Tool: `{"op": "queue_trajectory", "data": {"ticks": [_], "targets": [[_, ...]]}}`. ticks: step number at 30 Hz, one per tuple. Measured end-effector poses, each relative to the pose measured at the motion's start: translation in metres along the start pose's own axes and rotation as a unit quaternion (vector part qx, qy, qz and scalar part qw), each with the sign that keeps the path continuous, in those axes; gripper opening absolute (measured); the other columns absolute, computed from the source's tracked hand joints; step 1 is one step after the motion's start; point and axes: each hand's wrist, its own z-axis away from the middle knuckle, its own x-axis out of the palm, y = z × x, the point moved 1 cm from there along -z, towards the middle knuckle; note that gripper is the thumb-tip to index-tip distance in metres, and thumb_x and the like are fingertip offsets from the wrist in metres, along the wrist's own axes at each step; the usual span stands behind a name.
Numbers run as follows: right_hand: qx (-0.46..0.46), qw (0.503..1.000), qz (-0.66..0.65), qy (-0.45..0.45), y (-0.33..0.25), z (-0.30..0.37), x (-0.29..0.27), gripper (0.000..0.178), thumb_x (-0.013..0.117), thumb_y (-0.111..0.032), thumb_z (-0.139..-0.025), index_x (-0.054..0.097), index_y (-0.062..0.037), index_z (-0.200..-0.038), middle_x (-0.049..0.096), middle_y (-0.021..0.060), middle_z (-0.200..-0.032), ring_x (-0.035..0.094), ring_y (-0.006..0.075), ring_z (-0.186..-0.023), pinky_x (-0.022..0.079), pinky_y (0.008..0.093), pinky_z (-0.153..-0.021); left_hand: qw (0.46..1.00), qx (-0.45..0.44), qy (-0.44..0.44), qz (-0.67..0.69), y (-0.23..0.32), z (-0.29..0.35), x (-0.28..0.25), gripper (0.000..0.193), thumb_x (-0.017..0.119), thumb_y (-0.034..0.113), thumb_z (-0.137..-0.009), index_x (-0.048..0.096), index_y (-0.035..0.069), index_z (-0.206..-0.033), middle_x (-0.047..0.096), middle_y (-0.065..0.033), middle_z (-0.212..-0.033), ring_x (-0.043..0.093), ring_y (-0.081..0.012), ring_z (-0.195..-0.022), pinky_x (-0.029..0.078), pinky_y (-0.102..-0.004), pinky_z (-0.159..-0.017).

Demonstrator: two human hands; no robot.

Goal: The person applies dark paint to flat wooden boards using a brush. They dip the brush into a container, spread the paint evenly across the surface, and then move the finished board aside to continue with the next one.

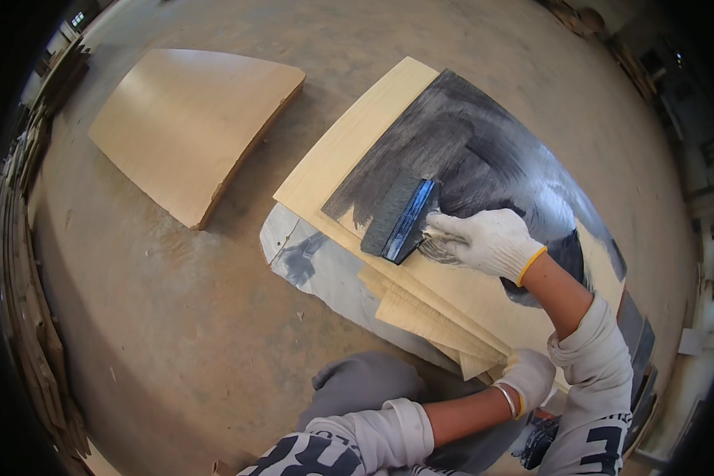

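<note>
My right hand (488, 242), in a white knit glove with a yellow cuff, is closed round the handle of a wide brush (401, 218). Its dark bristles lie on a pale thin wood sheet (484, 297), partly coated in black (460, 127). Bare pale wood shows to the left of and below the brush. My left hand (529, 379), gloved too, rests by the near edge of the sheets; its fingers are hidden. Beneath the top sheet, more thin pale sheets (424, 317) fan out unevenly.
A grey-white smeared board (313, 258) sticks out under the sheets. At the upper left, a stack with a tan top panel (202, 119) stands on the concrete floor (166, 317). Long boards (32, 333) lean along the left side. A black-smeared object (539, 436) sits by my right forearm.
</note>
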Motion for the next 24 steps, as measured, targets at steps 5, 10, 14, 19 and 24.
{"op": "queue_trajectory", "data": {"ticks": [5,10,14,19,24], "targets": [[-0.036,0.931,-0.355,0.071,0.124,0.068,0.052,0.066,0.079,-0.027,-0.094,0.06,-0.011,-0.155,0.082,0.0173,-0.107,0.075,0.0281,-0.075,0.059,0.0417,-0.068,0.999,-0.021,-0.029,0.033,0.008,0.003,-0.019,0.017,0.074,0.022,-0.087,0.085,0.01,-0.092,0.08,-0.0138,-0.085,0.08,-0.032,-0.075,0.06,-0.0463,-0.062],[0.165,0.647,-0.727,0.161,0.135,0.104,0.069,0.055,0.081,-0.011,-0.092,0.066,0.0103,-0.141,0.079,0.0147,-0.105,0.061,0.0082,-0.06,0.044,0.0223,-0.049,0.994,0.05,-0.092,0.014,0.004,0.007,-0.019,0.023,0.071,0.026,-0.091,0.085,0.008,-0.095,0.082,-0.0151,-0.091,0.081,-0.0347,-0.081,0.059,-0.0525,-0.064],[0.193,0.769,-0.605,0.072,0.139,0.092,0.057,0.048,0.076,-0.016,-0.098,0.068,0.005,-0.14,0.078,0.0111,-0.099,0.063,0.0113,-0.062,0.047,0.025,-0.054,0.997,0.035,-0.073,0.015,0.009,0.011,-0.008,0.029,0.069,0.032,-0.095,0.086,0.009,-0.099,0.083,-0.0164,-0.094,0.081,-0.0357,-0.085,0.059,-0.0562,-0.067],[0.054,0.98,-0.099,0.167,0.08,0.033,0.027,0.038,0.07,-0.029,-0.101,0.077,-0.0153,-0.136,0.079,0.014,-0.1,0.073,0.0309,-0.081,0.057,0.0401,-0.073,0.992,0.007,-0.123,0.036,0.001,0.002,0.0,0.031,0.068,0.036,-0.096,0.086,0.011,-0.099,0.083,-0.015,-0.095,0.081,-0.0345,-0.086,0.059,-0.0531,-0.069],[-0.041,0.994,-0.062,0.079,0.06,0.01,0.014,0.038,0.066,-0.037,-0.101,0.077,-0.0255,-0.135,0.078,0.0126,-0.104,0.074,0.0355,-0.1,0.059,0.0472,-0.087,0.993,0.026,-0.118,0.006,0.003,-0.006,0.015,0.027,0.069,0.033,-0.094,0.087,0.012,-0.094,0.082,-0.0144,-0.091,0.08,-0.0339,-0.085,0.059,-0.0511,-0.068]]}}
